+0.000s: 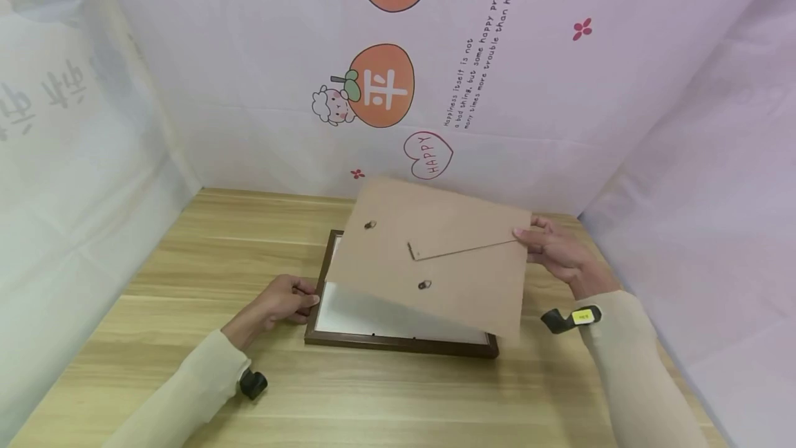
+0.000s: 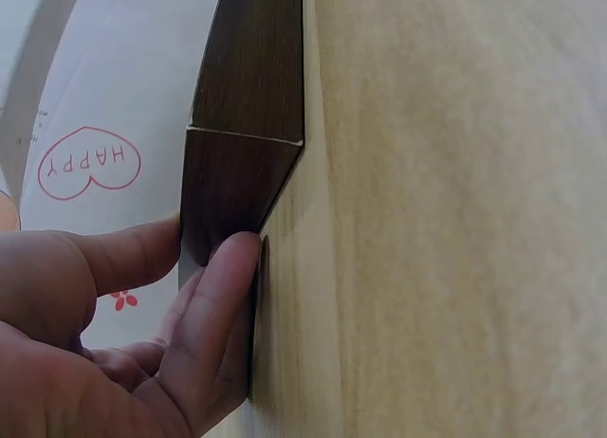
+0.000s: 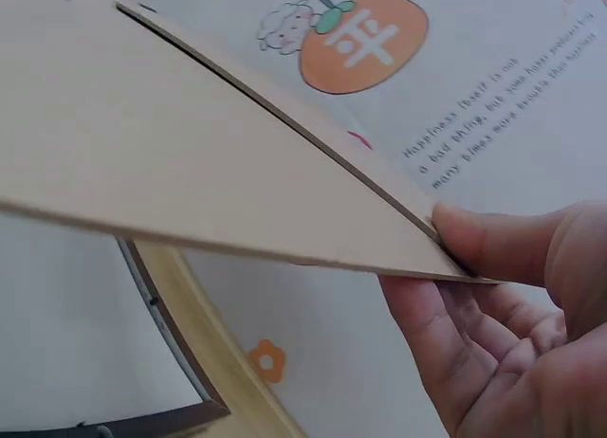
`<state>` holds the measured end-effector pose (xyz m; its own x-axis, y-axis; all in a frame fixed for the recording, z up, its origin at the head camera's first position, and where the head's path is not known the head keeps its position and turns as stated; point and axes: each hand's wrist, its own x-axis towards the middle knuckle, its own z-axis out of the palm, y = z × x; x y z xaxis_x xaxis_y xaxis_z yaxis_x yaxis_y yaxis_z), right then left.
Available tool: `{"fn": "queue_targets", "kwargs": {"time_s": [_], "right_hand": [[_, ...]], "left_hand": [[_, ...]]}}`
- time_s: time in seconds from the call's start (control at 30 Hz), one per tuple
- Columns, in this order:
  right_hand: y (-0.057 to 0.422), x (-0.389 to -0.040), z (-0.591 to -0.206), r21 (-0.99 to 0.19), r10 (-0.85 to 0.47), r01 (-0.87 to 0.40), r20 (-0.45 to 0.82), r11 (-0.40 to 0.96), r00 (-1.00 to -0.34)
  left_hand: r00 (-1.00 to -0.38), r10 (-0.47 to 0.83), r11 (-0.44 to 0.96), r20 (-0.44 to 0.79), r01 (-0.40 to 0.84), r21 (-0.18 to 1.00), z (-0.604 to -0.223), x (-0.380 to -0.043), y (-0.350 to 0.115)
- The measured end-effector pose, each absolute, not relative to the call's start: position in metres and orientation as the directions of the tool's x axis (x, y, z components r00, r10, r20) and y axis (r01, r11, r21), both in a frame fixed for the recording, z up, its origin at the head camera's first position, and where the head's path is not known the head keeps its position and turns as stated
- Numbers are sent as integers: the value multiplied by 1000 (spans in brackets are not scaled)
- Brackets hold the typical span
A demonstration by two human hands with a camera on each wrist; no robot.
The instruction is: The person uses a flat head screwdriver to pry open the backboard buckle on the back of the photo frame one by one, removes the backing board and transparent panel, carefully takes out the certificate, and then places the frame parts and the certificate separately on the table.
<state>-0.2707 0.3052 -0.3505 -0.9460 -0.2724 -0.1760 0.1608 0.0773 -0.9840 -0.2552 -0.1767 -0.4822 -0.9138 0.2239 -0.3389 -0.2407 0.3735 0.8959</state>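
Note:
A dark brown picture frame (image 1: 401,346) lies on the wooden table, with a white sheet (image 1: 373,313) inside it. My left hand (image 1: 287,299) holds the frame's left side; in the left wrist view the thumb and fingers (image 2: 223,296) pinch its dark edge (image 2: 232,163) near a corner. Over the frame, a tan backing board (image 1: 460,254) is tilted and raised, covering much of the frame's right and far parts. My right hand (image 1: 556,251) pinches the board's right edge, thumb on top and fingers beneath. Two metal hangers (image 1: 424,285) and a thin slot (image 1: 466,249) show on the board.
The wood-grain table (image 1: 373,406) extends on every side of the frame. Behind it hangs a white printed cloth (image 1: 528,123) with cartoon fruit, and pale cloth walls (image 1: 715,261) close in both sides. A black strap (image 1: 560,320) is at the right wrist.

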Motion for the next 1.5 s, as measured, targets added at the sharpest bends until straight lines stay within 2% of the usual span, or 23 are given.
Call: {"fn": "queue_targets", "kwargs": {"time_s": [0.2,0.43,0.73,1.17,1.5], "right_hand": [[325,-261,-352,-977,-157,175,-155,-124,-975],[353,-249,-363,-938,-68,193,-181,-286,-981],[382,-226,-388,-869,90,148,-214,-471,-973],[394,-194,-425,-723,245,102,-359,-683,-901],[391,-186,-451,-633,371,25,-485,-774,-792]], "left_hand": [[-913,215,403,-348,-242,883,-481,-256,-176],[-910,212,400,-356,-252,881,-481,-255,-176],[-911,221,418,-349,-235,878,-477,-255,-179],[-911,238,436,-337,-210,875,-481,-257,-182],[-910,234,434,-342,-217,874,-481,-257,-179]]}}
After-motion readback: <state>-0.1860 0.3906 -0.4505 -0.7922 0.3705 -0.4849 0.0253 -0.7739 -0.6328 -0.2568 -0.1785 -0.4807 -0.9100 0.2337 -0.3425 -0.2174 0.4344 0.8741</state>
